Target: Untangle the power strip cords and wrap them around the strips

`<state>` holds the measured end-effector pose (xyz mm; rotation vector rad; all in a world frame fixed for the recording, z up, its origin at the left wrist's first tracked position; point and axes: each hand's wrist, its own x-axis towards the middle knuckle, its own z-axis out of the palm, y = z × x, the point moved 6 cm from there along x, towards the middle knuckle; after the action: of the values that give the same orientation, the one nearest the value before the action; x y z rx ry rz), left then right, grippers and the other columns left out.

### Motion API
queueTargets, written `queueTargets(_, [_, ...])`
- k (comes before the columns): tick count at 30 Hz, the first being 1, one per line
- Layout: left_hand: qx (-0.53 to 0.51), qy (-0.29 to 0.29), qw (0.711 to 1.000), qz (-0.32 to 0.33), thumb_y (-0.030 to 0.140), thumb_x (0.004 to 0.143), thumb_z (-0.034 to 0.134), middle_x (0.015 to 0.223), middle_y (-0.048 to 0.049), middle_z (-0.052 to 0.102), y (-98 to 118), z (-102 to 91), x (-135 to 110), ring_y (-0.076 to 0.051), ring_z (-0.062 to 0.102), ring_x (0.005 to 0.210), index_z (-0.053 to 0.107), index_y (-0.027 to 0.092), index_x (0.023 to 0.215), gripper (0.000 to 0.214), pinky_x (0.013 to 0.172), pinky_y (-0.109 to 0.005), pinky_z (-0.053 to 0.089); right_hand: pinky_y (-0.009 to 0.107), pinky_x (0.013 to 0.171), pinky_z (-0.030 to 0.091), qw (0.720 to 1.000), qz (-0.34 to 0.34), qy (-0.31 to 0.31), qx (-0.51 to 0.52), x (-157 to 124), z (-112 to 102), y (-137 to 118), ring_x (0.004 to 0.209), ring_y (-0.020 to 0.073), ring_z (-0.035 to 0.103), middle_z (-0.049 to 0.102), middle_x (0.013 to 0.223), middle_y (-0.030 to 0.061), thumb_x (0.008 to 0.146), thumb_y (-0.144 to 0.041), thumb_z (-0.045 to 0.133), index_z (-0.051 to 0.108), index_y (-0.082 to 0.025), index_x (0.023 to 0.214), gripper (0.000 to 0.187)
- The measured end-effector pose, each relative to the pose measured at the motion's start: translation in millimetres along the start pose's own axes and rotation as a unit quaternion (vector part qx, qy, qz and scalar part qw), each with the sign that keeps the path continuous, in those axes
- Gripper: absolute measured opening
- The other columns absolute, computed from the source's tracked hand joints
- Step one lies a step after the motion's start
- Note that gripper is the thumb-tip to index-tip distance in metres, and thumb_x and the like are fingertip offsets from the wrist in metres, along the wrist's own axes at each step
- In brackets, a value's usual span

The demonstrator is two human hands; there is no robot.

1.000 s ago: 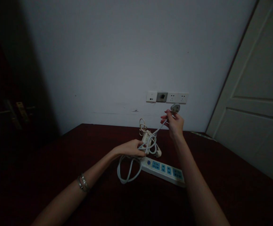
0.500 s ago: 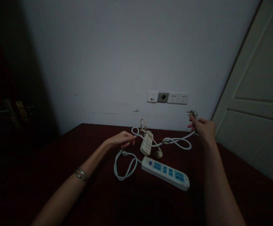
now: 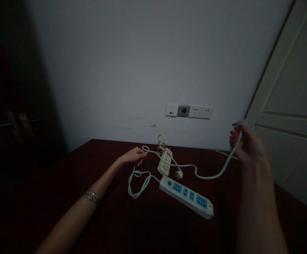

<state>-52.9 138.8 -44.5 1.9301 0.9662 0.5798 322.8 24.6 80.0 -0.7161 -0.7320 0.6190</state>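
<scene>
A white power strip [image 3: 186,197] with blue sockets lies on the dark red table [image 3: 63,197]. Its white cable [image 3: 211,175] runs in loops to the left and then out to the right. My right hand [image 3: 246,144] is raised at the right, closed on the cable's plug end. My left hand [image 3: 133,155] rests on the table and pinches a loop of the same cable. Between my hands lies a smaller cream power strip [image 3: 165,162] with its own coiled cord and plug [image 3: 179,173].
A row of white wall sockets [image 3: 189,111] sits on the grey wall above the table's back edge. A pale panelled door [image 3: 288,116] stands at the right. At the far left is a dark door with a handle [image 3: 18,124].
My right hand has pulled the plug end out to the right and nearer to me, which drew the cable's loops out straighter. My left hand shifted slightly back and left along the cable.
</scene>
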Motion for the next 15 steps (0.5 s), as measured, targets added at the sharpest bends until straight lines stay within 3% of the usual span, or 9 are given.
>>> queueTargets(3, [-0.03, 0.043, 0.998, -0.016, 0.035, 0.08, 0.05, 0.046, 0.0003, 0.054, -10.5, -3.9, 6.1, -0.009, 0.048, 0.034, 0.057, 0.012, 0.073, 0.025, 0.036, -0.018, 0.029, 0.015, 0.037, 0.035, 0.992, 0.079, -0.023, 0.099, -13.0, 18.8, -5.4, 0.046, 0.0056, 0.044, 0.05, 0.06, 0.0054, 0.083, -0.014, 0.04, 0.061, -0.009, 0.069, 0.026])
queueTargets(8, [-0.206, 0.082, 0.975, -0.031, 0.023, 0.076, 0.058, 0.059, -0.0062, 0.062, -18.9, -13.7, 6.5, -0.01, 0.054, 0.042, 0.06, 0.008, 0.08, 0.016, 0.044, -0.021, 0.042, 0.016, 0.038, 0.036, 0.988, 0.027, -0.053, 0.14, -32.8, 38.0, -29.6, 0.046, 0.0058, 0.044, 0.05, 0.065, 0.0028, 0.079, -0.012, 0.043, 0.062, -0.012, 0.08, 0.019])
queueTargets(12, [-0.4, 0.071, 0.914, -0.009, 0.018, 0.077, 0.057, 0.081, -0.0103, 0.066, -11.7, -17.3, 1.4, -0.01, 0.06, 0.058, 0.061, 0.009, 0.093, 0.019, 0.06, -0.024, 0.05, 0.011, 0.03, 0.019, 0.985, 0.001, -0.097, 0.142, -41.0, 53.4, -30.0, 0.035, 0.0023, 0.028, 0.051, 0.062, -0.0035, 0.073, -0.009, 0.05, 0.058, -0.024, 0.094, 0.027])
queueTargets(15, [-0.459, 0.067, 0.886, 0.0, 0.021, 0.083, 0.05, 0.076, -0.0097, 0.065, -4.7, -17.1, -1.0, -0.011, 0.06, 0.056, 0.06, 0.009, 0.094, 0.019, 0.056, -0.021, 0.049, 0.009, 0.026, 0.009, 0.984, 0.034, -0.138, 0.104, -46.5, 76.1, -10.3, 0.031, 0.0009, 0.02, 0.053, 0.06, -0.0058, 0.072, -0.011, 0.053, 0.056, -0.028, 0.1, 0.033])
